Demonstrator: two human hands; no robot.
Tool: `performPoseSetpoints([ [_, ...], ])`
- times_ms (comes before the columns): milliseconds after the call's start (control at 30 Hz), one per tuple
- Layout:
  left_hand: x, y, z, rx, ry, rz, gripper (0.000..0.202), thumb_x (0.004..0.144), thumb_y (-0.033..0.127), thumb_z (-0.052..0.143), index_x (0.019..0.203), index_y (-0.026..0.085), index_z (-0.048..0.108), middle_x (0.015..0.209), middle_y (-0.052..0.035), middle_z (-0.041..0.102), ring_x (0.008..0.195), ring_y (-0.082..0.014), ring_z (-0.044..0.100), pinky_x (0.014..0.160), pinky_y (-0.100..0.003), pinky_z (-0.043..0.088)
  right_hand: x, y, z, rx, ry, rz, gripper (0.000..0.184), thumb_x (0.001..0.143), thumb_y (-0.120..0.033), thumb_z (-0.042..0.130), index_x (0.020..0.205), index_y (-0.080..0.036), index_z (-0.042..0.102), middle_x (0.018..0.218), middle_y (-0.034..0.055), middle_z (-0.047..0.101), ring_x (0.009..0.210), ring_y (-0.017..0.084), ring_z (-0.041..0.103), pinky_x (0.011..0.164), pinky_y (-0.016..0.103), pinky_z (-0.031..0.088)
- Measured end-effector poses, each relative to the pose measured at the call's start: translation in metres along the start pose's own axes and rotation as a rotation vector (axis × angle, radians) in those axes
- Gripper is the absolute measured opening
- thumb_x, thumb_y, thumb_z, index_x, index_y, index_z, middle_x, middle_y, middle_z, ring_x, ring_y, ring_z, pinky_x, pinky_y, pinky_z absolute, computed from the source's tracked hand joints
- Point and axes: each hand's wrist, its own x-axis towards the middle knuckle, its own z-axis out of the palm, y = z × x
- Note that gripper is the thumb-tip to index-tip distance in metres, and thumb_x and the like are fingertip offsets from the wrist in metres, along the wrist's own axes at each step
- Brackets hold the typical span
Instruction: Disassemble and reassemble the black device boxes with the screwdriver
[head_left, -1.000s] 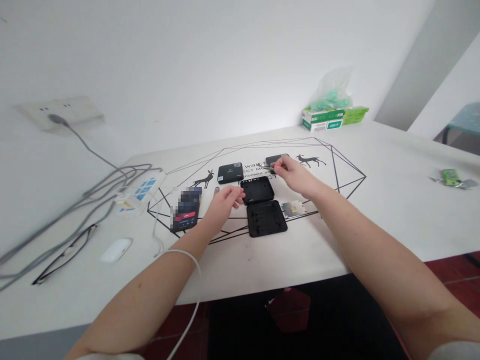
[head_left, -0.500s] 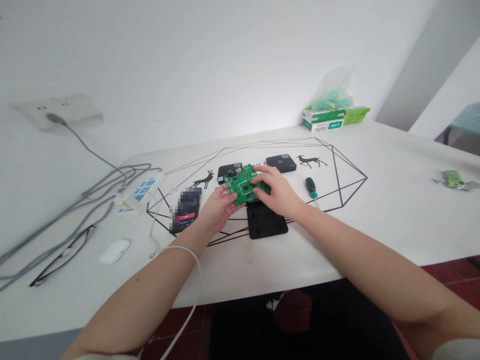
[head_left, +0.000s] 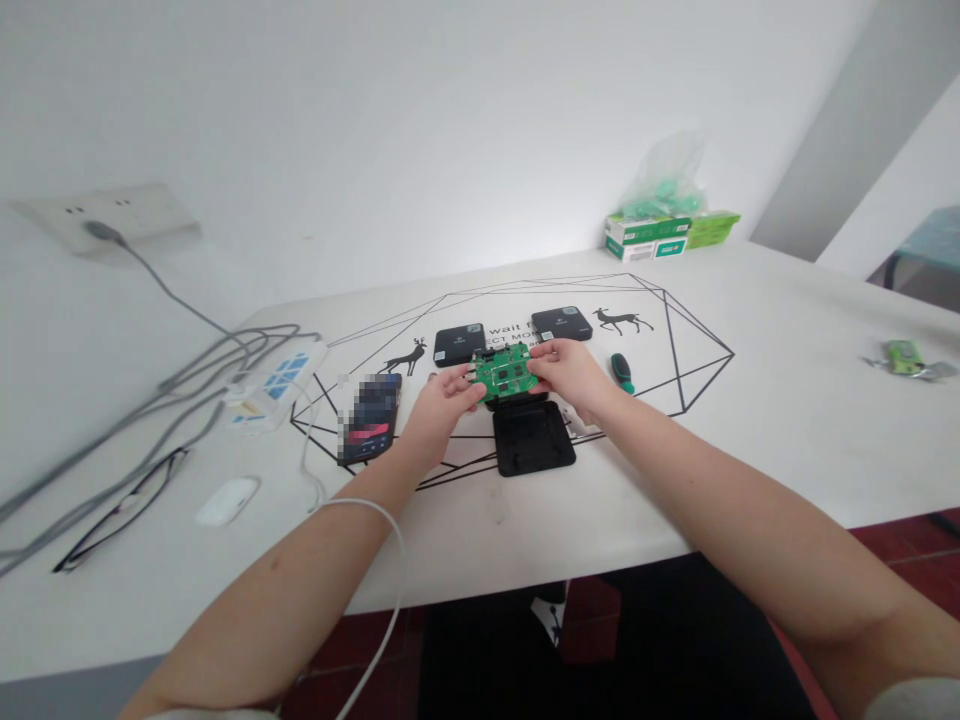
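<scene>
A green circuit board (head_left: 506, 372) is held just above the table between both hands. My left hand (head_left: 444, 403) pinches its left edge and my right hand (head_left: 571, 372) grips its right edge. Directly below it, near me, lies an open black case half (head_left: 534, 450); a second black part under the board is mostly hidden. Two closed black boxes (head_left: 460, 344) (head_left: 562, 323) rest farther back. A green-handled screwdriver (head_left: 621, 373) lies just right of my right hand.
A phone (head_left: 369, 418) lies left of my left hand. Farther left are a power strip (head_left: 279, 384) with grey cables, a white mouse (head_left: 228, 499) and glasses (head_left: 112, 520). Green-and-white boxes (head_left: 660, 236) stand at the back; a green packet (head_left: 906, 358) lies far right.
Both hands picked up the green board, which was not in view a second ago. The screwdriver left my right hand and lies on the table. The board has since tilted flatter and moved right.
</scene>
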Motion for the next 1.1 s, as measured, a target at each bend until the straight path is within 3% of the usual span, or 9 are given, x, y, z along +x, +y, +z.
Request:
performPoseSetpoints([
  [133,0.001,-0.003,-0.001,0.112,-0.131,-0.022,0.071,0.063,0.039,0.098,0.125,0.016,0.073,0.114,-0.0108,0.078,0.109,-0.0287,0.072,0.102,-0.044,0.056,0.003,0.000,-0.007,0.043,-0.039,0.059,0.007,0.088,-0.014,0.073,0.084,-0.017,0.067,0.080,0.0026,0.069,0.064,0.011,0.064,0.067,0.025,0.058],
  [233,0.002,-0.006,-0.002,0.122,-0.109,-0.025,0.068,0.065,0.041,0.096,0.124,0.015,0.075,0.114,-0.0106,0.079,0.114,-0.0307,0.072,0.109,-0.048,0.053,0.005,0.000,-0.014,-0.068,-0.112,0.081,0.010,0.084,-0.023,0.079,0.089,-0.016,0.073,0.081,0.0035,0.072,0.070,0.013,0.063,0.063,0.025,0.050],
  [400,0.003,-0.008,-0.001,0.138,-0.121,0.041,0.058,0.069,0.043,0.093,0.118,0.017,0.077,0.111,-0.0097,0.080,0.116,-0.0318,0.072,0.109,-0.047,0.054,0.007,0.002,-0.018,-0.257,-0.104,0.073,0.021,0.074,-0.024,0.083,0.092,-0.016,0.077,0.090,0.0042,0.077,0.084,0.018,0.065,0.073,0.029,0.049],
  [633,0.005,-0.010,-0.001,0.172,-0.182,0.093,0.050,0.077,0.044,0.086,0.119,0.018,0.077,0.120,-0.0093,0.079,0.123,-0.0315,0.069,0.111,-0.043,0.053,0.013,0.010,-0.016,-0.197,-0.153,0.057,0.026,0.071,-0.018,0.083,0.095,-0.015,0.075,0.092,0.0044,0.079,0.091,0.019,0.069,0.086,0.031,0.052],
  [967,0.005,-0.016,0.000,0.189,-0.099,0.078,0.052,0.078,0.043,0.085,0.122,0.016,0.077,0.124,-0.0110,0.078,0.120,-0.0310,0.070,0.116,-0.050,0.049,0.015,0.010,-0.017,-0.268,-0.109,0.060,0.032,0.074,-0.018,0.082,0.105,-0.013,0.075,0.098,0.0056,0.077,0.076,0.014,0.062,0.073,0.028,0.048],
  [1100,0.006,-0.018,-0.001,0.186,-0.075,0.067,0.058,0.078,0.040,0.085,0.129,0.015,0.074,0.127,-0.0126,0.077,0.122,-0.0305,0.069,0.118,-0.050,0.048,0.013,0.009,-0.017,-0.280,-0.101,0.085,0.037,0.078,-0.017,0.081,0.113,-0.012,0.074,0.107,0.0083,0.077,0.080,0.014,0.061,0.070,0.026,0.046],
])
